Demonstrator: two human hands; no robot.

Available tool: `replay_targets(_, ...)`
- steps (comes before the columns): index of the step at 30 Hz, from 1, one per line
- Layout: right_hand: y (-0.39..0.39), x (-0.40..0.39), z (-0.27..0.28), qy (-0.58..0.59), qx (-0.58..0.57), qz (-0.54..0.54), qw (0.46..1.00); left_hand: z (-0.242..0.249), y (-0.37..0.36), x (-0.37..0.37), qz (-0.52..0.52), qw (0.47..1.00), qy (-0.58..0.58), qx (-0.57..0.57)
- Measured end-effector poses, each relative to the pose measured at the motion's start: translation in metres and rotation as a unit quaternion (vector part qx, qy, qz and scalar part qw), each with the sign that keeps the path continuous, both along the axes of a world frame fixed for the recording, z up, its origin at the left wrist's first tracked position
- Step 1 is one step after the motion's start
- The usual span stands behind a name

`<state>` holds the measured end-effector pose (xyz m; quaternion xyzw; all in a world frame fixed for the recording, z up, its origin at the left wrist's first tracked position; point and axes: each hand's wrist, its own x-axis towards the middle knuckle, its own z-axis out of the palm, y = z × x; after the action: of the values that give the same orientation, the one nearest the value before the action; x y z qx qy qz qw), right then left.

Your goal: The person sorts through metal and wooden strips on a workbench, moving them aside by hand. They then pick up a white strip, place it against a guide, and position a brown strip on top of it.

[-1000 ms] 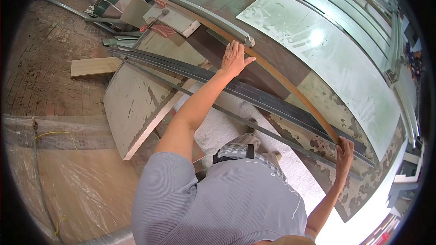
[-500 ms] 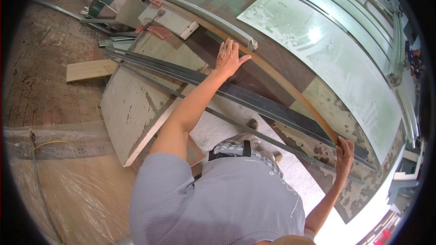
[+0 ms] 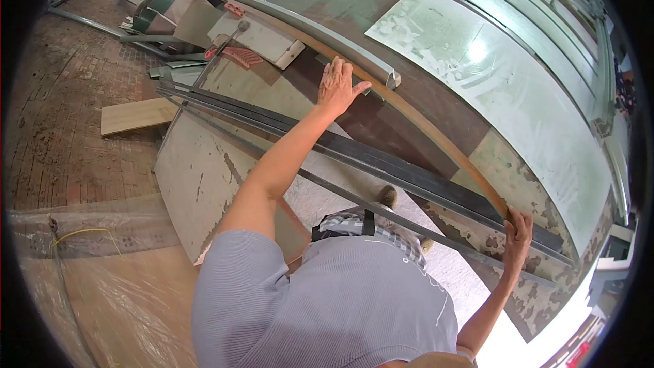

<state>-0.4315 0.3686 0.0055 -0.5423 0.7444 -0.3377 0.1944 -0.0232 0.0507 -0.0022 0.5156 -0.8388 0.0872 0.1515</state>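
A long, narrow brown strip [image 3: 439, 138], wood-like in colour, lies across the work table and looks bowed in this wide view. My left hand [image 3: 337, 88] rests against its near edge around the middle, fingers stretched out and thumb spread apart. At the strip's near right end, my right hand [image 3: 518, 233] has its fingers closed around the tip. Just beyond my left fingers is a pale metal channel [image 3: 340, 39], running beside the strip. Dark metal bars [image 3: 381, 157] pass beneath my left forearm, on the table's near side.
A whitish sheet [image 3: 490, 88] covers the table's far right. At the left end are a pale board [image 3: 255, 37], a brush-like tool [image 3: 243, 26] and a red-handled tool [image 3: 242, 56]. A plank [image 3: 136, 114] juts over the brick floor [image 3: 61, 116]. Plastic-wrapped boards [image 3: 116, 300] lie lower left.
The view has shifted slightly, so the table appears a little lower and further right. Both hands stay in about the same places along the strip.
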Motion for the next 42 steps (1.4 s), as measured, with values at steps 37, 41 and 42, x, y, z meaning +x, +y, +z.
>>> replay_targets(37,-0.086,0.090,-0.002,-0.026,0.005,0.002,1.000,-0.013,-0.020,0.044,0.043,0.999,-0.012,-0.026)
replay_targets(41,-0.090,0.094,-0.008,-0.048,0.000,-0.018,0.999,-0.012,-0.022,0.048,0.053,0.998,-0.040,-0.011)
replay_targets(42,-0.092,0.097,-0.010,-0.051,0.001,-0.015,0.999,-0.014,-0.024,0.049,0.060,0.998,-0.030,-0.014)
